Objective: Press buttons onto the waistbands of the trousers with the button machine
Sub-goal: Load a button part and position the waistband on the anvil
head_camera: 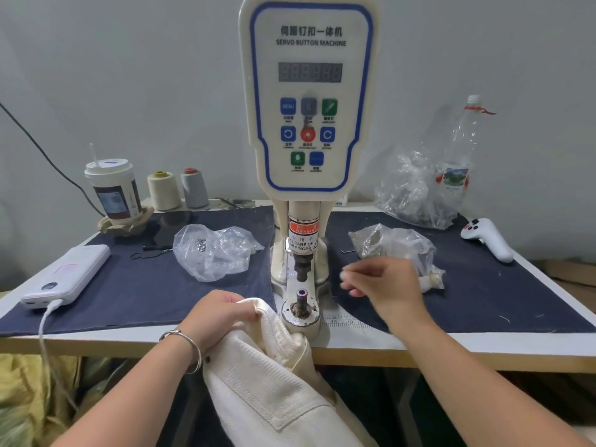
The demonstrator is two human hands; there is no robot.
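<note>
Loading step, by my judgement. The left hand (222,309) grips the cream trousers (274,375) at lower centre, waistband just left of the button machine (309,101) lower die (302,296), not yet over it. The right hand (383,285), blurred, hovers right of the die; whether its fingers pinch a button cannot be told. Next: seat the button, lay the waistband over the die.

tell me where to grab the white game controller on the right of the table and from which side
Take the white plastic game controller by its long handle, the end pointing toward the table's front-right. It lies flat on the dark blue cloth, free on both sides, so come from above, closing across the narrow width, clear of the buttoned head.
</note>
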